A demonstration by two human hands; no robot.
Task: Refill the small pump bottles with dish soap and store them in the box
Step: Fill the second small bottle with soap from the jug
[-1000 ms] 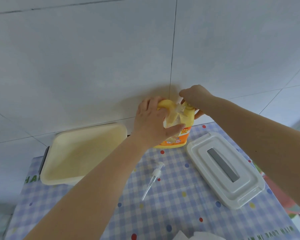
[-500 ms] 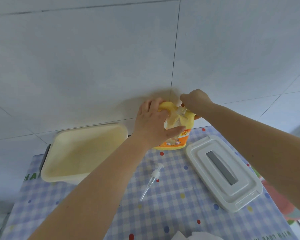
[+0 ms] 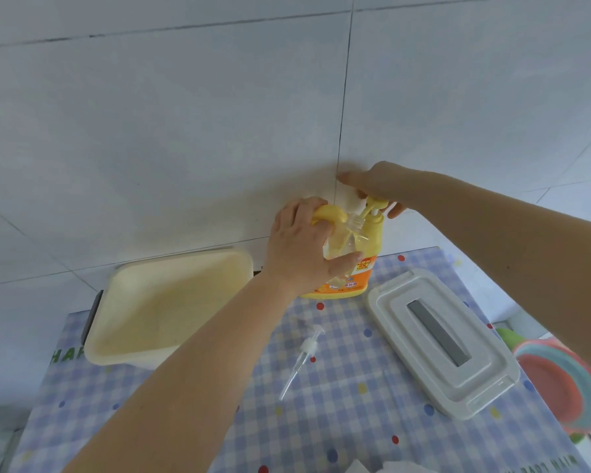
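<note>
The setting is a domestic kitchen or utility corner. A small table with a blue-and-white checked, dotted plastic tablecloth (image 3: 355,387) stands against a wall of large pale glazed tiles (image 3: 185,131). A yellow dish-soap jug with orange label (image 3: 365,268) and stacked coloured plastic bowls (image 3: 560,380) indicate household use.

A checked cloth (image 3: 348,397) with coloured dots covers the bench. Pink and blue bowls (image 3: 560,380) sit stacked at its right edge. White tiles (image 3: 185,131) are behind.
</note>
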